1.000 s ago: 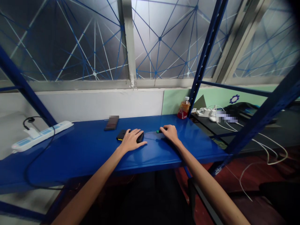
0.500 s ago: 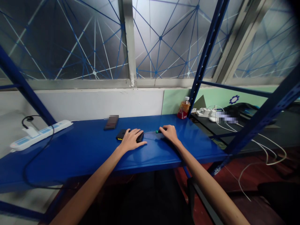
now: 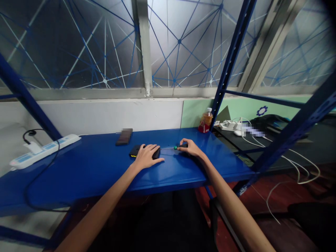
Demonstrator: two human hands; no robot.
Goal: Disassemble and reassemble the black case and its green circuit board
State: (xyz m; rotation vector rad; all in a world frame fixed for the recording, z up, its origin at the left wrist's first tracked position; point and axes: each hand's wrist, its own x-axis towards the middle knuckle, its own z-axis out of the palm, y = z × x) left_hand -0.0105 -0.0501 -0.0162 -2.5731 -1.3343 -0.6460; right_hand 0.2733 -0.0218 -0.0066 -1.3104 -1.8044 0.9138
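Note:
On the blue table [image 3: 105, 175] lies a black box-like device [image 3: 134, 151] with a yellow strip at its lower left edge. My left hand [image 3: 147, 156] rests on top of it, fingers spread and thumb pointing right. A screwdriver [image 3: 175, 148] with a green collar and dark handle lies level, its thin shaft reaching the device's right side. My right hand [image 3: 191, 147] grips its handle, thumb and fingers bent around it. The contact point of the tip is too small to make out.
A dark flat item [image 3: 124, 137] lies behind the device. At the left is a white power strip [image 3: 47, 151] with a black cable. A bottle [image 3: 205, 121] stands at the back right, beside a blue upright [image 3: 232, 56]. White cables hang farther right.
My right hand has shifted slightly to the right along the handle and its fingers have changed position, showing more of the handle. My left hand stays on the device.

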